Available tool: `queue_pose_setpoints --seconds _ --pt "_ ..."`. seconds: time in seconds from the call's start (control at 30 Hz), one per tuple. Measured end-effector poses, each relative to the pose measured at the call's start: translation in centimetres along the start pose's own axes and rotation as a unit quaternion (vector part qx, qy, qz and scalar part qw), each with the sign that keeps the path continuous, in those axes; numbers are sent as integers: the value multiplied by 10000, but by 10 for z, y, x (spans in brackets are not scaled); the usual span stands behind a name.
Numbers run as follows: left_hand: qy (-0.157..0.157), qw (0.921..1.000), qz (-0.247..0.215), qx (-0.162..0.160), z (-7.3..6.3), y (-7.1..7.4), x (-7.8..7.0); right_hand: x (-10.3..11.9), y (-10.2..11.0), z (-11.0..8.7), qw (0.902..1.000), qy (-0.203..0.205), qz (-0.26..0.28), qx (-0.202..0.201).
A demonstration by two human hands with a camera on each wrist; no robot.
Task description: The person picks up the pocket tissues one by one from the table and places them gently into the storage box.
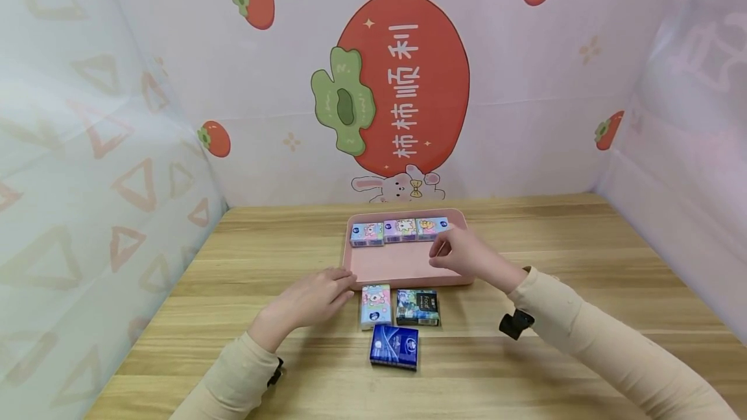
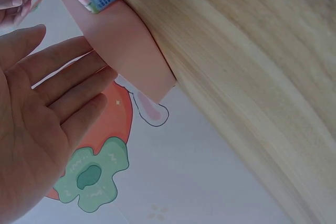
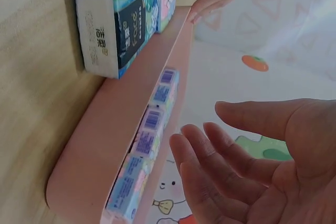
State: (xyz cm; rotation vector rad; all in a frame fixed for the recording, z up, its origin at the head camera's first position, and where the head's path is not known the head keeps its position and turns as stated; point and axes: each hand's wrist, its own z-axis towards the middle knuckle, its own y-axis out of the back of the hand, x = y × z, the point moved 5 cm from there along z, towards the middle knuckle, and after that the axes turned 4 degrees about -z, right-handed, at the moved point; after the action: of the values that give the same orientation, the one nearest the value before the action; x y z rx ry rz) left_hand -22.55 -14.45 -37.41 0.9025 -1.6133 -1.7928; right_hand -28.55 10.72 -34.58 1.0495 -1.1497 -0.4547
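A pink tray (image 1: 403,280) holds three small pastel tissue packs in a row along its far side: a left one (image 1: 367,234), a middle one (image 1: 399,230) and a right one (image 1: 432,228). My left hand (image 1: 312,300) touches the tray's near left corner with fingers extended. Over the tray's right part hovers my right hand (image 1: 467,253), fingers loosely bent; the right wrist view shows nothing between them. Before the tray lie a pastel tissue pack (image 1: 376,306), a dark-and-green tissue pack (image 1: 417,307) marked "Face", and a dark blue tissue pack (image 1: 394,347) nearest me.
The tray and packs stand on a wood-grain table (image 1: 280,238). A white backdrop (image 1: 280,83) with persimmon prints rises behind the table, and patterned sheets hang at both sides.
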Motion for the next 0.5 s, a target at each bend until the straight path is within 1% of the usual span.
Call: queue_pose_setpoints --seconds 0.17,0.4,0.5 --pt "-14 10000 22 -18 0 0 1 3 -4 -3 10000 78 35 -24" --pt "-31 9999 92 -23 0 -2 2 3 -11 -10 9998 -17 183 11" --pt "-4 10000 86 -14 0 -3 3 3 -14 -13 9999 20 165 22"
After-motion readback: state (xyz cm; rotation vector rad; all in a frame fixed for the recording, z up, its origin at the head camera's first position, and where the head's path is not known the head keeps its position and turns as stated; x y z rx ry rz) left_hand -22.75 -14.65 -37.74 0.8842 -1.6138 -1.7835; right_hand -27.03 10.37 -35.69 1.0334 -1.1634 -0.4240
